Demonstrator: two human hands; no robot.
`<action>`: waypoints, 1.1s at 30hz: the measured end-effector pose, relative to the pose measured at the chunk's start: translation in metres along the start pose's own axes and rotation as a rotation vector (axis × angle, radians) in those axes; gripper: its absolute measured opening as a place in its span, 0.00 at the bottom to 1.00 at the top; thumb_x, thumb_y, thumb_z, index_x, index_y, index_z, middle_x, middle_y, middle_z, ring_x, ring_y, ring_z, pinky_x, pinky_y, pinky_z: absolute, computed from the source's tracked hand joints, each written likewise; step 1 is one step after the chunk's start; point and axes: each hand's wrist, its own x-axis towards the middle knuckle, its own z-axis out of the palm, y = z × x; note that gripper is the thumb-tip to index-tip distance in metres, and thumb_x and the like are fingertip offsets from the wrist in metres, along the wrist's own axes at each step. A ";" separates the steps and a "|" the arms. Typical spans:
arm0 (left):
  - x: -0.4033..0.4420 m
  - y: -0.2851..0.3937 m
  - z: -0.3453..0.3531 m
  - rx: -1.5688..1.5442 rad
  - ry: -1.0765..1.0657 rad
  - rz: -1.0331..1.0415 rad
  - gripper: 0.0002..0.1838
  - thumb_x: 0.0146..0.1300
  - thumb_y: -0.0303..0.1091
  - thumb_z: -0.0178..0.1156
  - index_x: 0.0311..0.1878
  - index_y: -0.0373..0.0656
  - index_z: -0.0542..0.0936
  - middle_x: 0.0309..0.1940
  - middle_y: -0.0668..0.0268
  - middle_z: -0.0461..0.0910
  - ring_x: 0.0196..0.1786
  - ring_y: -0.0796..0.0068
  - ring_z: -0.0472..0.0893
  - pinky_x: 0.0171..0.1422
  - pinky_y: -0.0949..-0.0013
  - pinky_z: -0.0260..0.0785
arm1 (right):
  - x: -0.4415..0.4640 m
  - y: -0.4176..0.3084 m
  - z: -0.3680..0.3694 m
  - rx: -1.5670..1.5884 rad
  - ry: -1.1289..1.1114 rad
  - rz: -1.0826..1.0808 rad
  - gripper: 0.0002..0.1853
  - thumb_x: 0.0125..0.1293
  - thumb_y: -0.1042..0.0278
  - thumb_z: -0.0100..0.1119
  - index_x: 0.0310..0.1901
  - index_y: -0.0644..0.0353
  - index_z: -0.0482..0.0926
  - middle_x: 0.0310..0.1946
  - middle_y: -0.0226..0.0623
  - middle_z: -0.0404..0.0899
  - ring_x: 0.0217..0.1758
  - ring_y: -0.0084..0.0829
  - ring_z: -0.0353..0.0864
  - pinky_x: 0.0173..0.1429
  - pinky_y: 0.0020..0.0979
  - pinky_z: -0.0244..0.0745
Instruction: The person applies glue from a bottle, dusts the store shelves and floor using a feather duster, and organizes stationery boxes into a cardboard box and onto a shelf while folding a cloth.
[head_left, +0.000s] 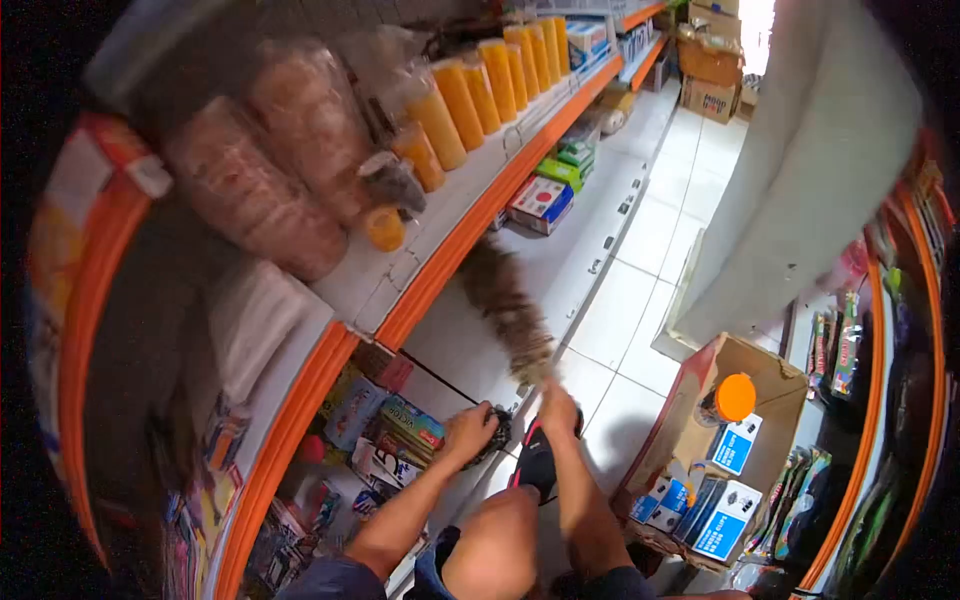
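A shop aisle, with stationery among its stock.
Orange-edged shelving (540, 157) runs diagonally through the frame, loaded with repeated goods: matching yellow cylinders (495, 80) in a row along the upper centre, bulky plastic-wrapped bundles (310, 110) at upper left, and a small printed box (541, 204) on the lower level. At lower right, an open cardboard carton (770, 370) holds blue-and-white boxes (727, 522) printed "Binder Clips"; slim packets (848, 345) crowd the right side. White floor tiles (635, 320) lead to stacked cartons (708, 100) at upper right.
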 end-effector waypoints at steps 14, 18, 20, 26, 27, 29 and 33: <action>0.027 -0.012 0.077 0.042 0.352 0.241 0.11 0.52 0.35 0.58 0.37 0.41 0.76 0.30 0.59 0.77 0.34 0.59 0.78 0.37 0.60 0.70 | 0.052 -0.111 0.001 0.006 -0.022 -0.251 0.28 0.56 0.80 0.42 0.60 0.51 0.68 0.36 0.53 0.77 0.37 0.53 0.77 0.40 0.45 0.72; 0.029 -0.013 0.076 0.052 0.347 0.223 0.11 0.51 0.35 0.58 0.37 0.41 0.76 0.30 0.59 0.77 0.34 0.59 0.78 0.37 0.60 0.70 | 0.121 -0.109 0.063 -0.025 -0.004 -0.214 0.28 0.57 0.80 0.41 0.60 0.49 0.68 0.32 0.53 0.77 0.34 0.53 0.77 0.38 0.47 0.71; 0.028 -0.010 0.075 0.036 0.352 0.211 0.11 0.51 0.35 0.58 0.37 0.41 0.76 0.30 0.59 0.77 0.34 0.59 0.78 0.37 0.60 0.70 | 0.107 -0.094 0.058 -0.032 -0.004 -0.177 0.27 0.58 0.80 0.41 0.60 0.49 0.68 0.31 0.53 0.77 0.34 0.53 0.77 0.38 0.47 0.71; 0.027 -0.010 0.077 -0.046 0.389 0.229 0.10 0.52 0.34 0.58 0.36 0.42 0.76 0.30 0.59 0.77 0.33 0.58 0.78 0.36 0.59 0.70 | 0.003 -0.044 0.018 0.106 -0.006 -0.027 0.21 0.63 0.74 0.43 0.59 0.54 0.69 0.33 0.52 0.77 0.36 0.54 0.77 0.39 0.45 0.70; 0.029 -0.010 0.077 -0.067 0.411 0.244 0.09 0.52 0.34 0.58 0.36 0.42 0.77 0.30 0.59 0.77 0.33 0.58 0.78 0.36 0.59 0.70 | -0.020 -0.040 0.011 0.166 0.028 -0.022 0.20 0.63 0.74 0.43 0.58 0.55 0.69 0.34 0.52 0.77 0.37 0.53 0.77 0.39 0.44 0.71; 0.028 -0.010 0.076 -0.034 0.410 0.236 0.09 0.52 0.34 0.58 0.36 0.42 0.77 0.29 0.60 0.77 0.33 0.58 0.78 0.36 0.59 0.70 | -0.051 -0.044 -0.003 0.225 0.060 -0.021 0.20 0.64 0.74 0.44 0.58 0.56 0.69 0.36 0.52 0.77 0.38 0.53 0.77 0.39 0.43 0.71; 0.020 -0.031 0.098 -0.007 0.357 0.160 0.09 0.53 0.35 0.58 0.36 0.43 0.77 0.29 0.60 0.77 0.33 0.58 0.78 0.36 0.60 0.70 | -0.058 -0.062 -0.002 0.144 -0.068 -0.112 0.22 0.61 0.74 0.47 0.59 0.53 0.69 0.37 0.54 0.76 0.39 0.53 0.77 0.40 0.43 0.73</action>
